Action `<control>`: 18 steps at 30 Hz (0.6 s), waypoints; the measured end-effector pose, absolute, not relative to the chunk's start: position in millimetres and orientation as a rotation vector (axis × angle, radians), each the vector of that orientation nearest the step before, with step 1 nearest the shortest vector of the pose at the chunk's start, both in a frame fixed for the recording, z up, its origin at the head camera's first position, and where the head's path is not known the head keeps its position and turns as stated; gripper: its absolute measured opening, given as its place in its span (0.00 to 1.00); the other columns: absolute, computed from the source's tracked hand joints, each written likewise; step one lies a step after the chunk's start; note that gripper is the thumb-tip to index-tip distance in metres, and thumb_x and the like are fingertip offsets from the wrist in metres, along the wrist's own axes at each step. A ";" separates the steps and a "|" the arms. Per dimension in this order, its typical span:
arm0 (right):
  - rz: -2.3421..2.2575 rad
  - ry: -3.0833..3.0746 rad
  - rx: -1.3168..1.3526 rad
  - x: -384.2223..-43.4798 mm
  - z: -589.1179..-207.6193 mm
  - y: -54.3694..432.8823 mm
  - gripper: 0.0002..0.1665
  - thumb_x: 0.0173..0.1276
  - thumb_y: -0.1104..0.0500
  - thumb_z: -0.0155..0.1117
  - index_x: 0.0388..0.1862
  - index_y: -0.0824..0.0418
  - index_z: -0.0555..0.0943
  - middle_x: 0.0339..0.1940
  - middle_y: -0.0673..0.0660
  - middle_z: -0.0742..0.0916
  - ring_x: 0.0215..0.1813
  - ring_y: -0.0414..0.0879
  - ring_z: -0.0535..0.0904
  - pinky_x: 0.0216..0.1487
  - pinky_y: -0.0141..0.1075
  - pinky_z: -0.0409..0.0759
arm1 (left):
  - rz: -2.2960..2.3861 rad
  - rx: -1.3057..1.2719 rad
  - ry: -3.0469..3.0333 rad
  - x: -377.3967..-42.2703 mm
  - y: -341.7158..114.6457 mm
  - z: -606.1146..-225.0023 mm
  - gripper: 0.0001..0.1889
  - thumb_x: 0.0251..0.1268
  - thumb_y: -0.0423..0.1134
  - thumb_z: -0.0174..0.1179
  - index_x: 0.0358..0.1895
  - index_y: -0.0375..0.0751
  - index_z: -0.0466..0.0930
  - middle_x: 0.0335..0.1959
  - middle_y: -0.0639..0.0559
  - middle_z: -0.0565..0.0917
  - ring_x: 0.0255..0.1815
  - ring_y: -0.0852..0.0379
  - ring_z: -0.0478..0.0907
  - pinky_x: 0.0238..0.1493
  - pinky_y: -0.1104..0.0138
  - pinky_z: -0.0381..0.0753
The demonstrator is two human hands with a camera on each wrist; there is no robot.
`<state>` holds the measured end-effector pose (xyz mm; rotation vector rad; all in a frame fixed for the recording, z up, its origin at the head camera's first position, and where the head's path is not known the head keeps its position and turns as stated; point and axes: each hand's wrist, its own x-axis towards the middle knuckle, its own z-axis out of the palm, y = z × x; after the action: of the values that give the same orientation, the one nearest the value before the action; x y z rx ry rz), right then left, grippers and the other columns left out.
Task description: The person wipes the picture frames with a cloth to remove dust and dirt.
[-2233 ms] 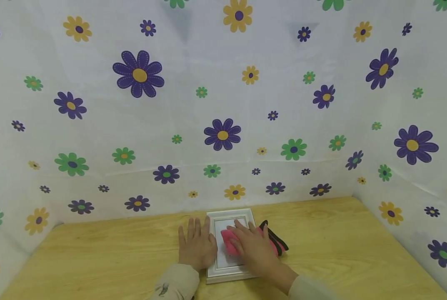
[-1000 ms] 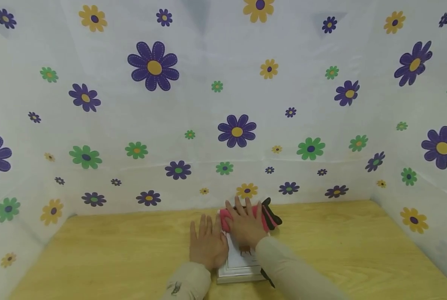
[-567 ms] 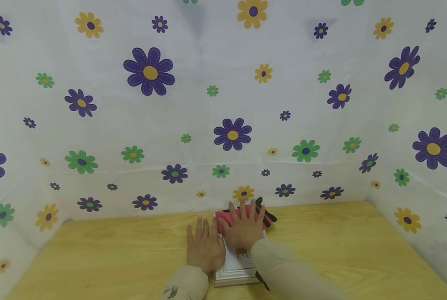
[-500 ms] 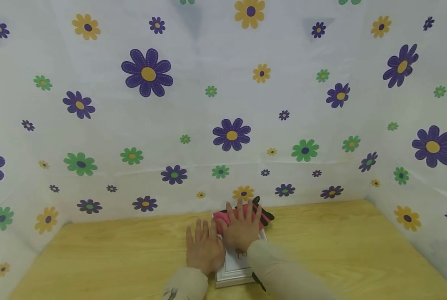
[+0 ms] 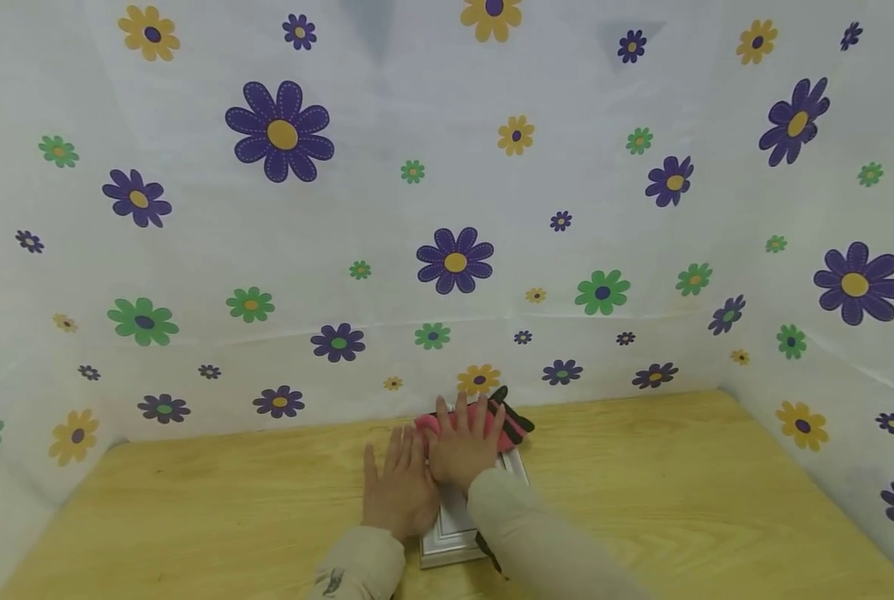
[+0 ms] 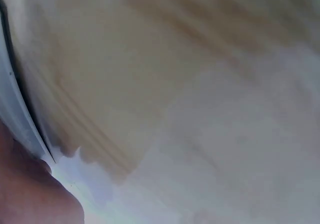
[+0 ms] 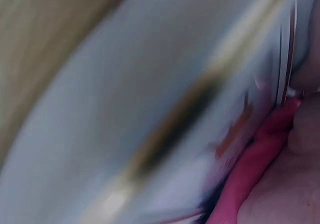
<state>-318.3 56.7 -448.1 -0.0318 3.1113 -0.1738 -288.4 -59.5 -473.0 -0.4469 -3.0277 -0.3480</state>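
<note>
A white picture frame (image 5: 447, 546) lies flat on the table. Across its far end is a pink cloth with black edging (image 5: 504, 440), bunched a little. My right hand (image 5: 461, 450) presses on this cloth, its fingers spread and pointing away. Along the frame's left side rests my left hand (image 5: 402, 498), fingers straight, its thumb side against the frame and close to the right hand. In the right wrist view the pink cloth (image 7: 252, 171) lies under the hand, beside a brown printed mark (image 7: 234, 131) in the frame. The left wrist view is blurred, with part of the hand (image 6: 35, 194) at lower left.
The wooden table (image 5: 229, 508) extends to both sides of the frame. A white flowered curtain (image 5: 372, 217) stands behind it and at both sides, close beyond the frame's far end. A dark strip (image 5: 491, 557) hangs by the right sleeve.
My right hand has slid the cloth from the frame's middle to its far end, then slightly left. The left hand has stayed at the frame's left side. The head view has shifted a little.
</note>
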 end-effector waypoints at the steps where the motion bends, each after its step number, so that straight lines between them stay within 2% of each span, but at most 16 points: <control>1: -0.179 3.095 -0.027 -318.1 -446.5 60.3 0.35 0.76 0.42 0.37 0.78 0.49 0.51 0.78 0.59 0.52 0.75 0.64 0.36 0.68 0.64 0.32 | -0.352 -0.438 -3.028 -288.2 -59.0 -472.5 0.28 0.73 0.42 0.34 0.73 0.32 0.55 0.74 0.42 0.56 0.76 0.47 0.44 0.70 0.43 0.33; 4: -0.124 3.059 0.026 -318.8 -443.0 85.3 0.35 0.75 0.43 0.42 0.78 0.46 0.50 0.78 0.57 0.50 0.75 0.64 0.35 0.67 0.65 0.32 | -0.402 -0.421 -3.000 -288.4 -55.7 -470.9 0.29 0.73 0.42 0.34 0.73 0.33 0.55 0.74 0.43 0.57 0.75 0.47 0.45 0.70 0.43 0.33; 7: -0.111 3.067 0.108 -322.6 -447.0 102.1 0.35 0.75 0.44 0.41 0.78 0.45 0.50 0.78 0.57 0.50 0.75 0.65 0.36 0.66 0.66 0.32 | -0.435 -0.426 -2.990 -288.5 -52.7 -468.5 0.29 0.72 0.42 0.35 0.73 0.33 0.54 0.74 0.43 0.58 0.75 0.48 0.46 0.70 0.43 0.33; 14: -0.277 3.092 -0.072 -320.0 -453.3 71.5 0.34 0.77 0.42 0.36 0.78 0.50 0.51 0.78 0.61 0.50 0.75 0.64 0.32 0.67 0.63 0.25 | -0.421 -0.480 -3.031 -290.1 -49.6 -469.9 0.29 0.73 0.41 0.34 0.72 0.31 0.54 0.74 0.41 0.55 0.76 0.47 0.43 0.69 0.42 0.32; 18: -0.243 3.064 -0.050 -317.2 -444.0 89.5 0.33 0.77 0.43 0.37 0.78 0.47 0.51 0.78 0.56 0.50 0.76 0.61 0.32 0.67 0.62 0.26 | -0.360 -0.461 -3.000 -292.2 -49.3 -468.8 0.29 0.73 0.43 0.34 0.72 0.32 0.55 0.74 0.42 0.57 0.76 0.48 0.45 0.69 0.44 0.30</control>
<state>-317.2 89.5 -444.0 -0.0504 3.0638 -0.2434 -292.2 -49.3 -468.8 -0.4613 -3.0001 -0.3595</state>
